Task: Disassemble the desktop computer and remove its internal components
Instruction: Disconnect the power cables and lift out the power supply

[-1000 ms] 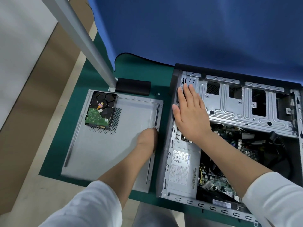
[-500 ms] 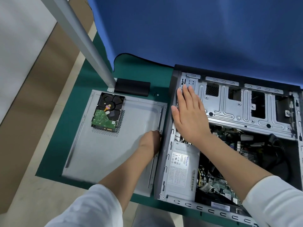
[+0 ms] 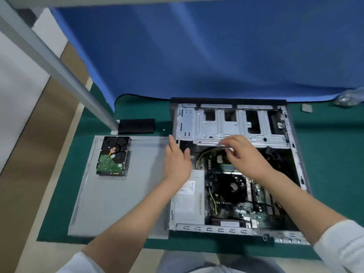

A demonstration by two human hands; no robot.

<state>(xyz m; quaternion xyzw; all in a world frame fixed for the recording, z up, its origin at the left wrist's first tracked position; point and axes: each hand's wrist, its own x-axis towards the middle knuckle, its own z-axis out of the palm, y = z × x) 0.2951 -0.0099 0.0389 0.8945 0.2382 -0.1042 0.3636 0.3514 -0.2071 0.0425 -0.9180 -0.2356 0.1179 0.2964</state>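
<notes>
A: Where's the desktop computer [image 3: 232,166]?
B: On its side on the green bench [image 3: 59,194], open side up, mid-right. Drive cage [image 3: 226,123] along the far edge, power supply [image 3: 189,201] at near-left corner, motherboard [image 3: 252,201] w/ cables to its right.

A: Left hand [image 3: 177,164]?
B: Over the case's left wall, fingers [image 3: 172,143] straight and loosely spread, thumb out toward the inside. Gripping nothing. Can't tell if it touches the wall.

A: Right hand [image 3: 246,154]?
B: Inside the case, at the near edge of the drive cage. Fingertips curled round a thin grey strip there; blurred, so can't say what it is.

A: Stuff already out?
B: Side panel [image 3: 118,194] flat on the bench just left of the case, hard drive [image 3: 113,155] lying on its far-left corner, circuit side up. Black block [image 3: 136,126] beyond the panel, by a grey post [image 3: 59,67].
</notes>
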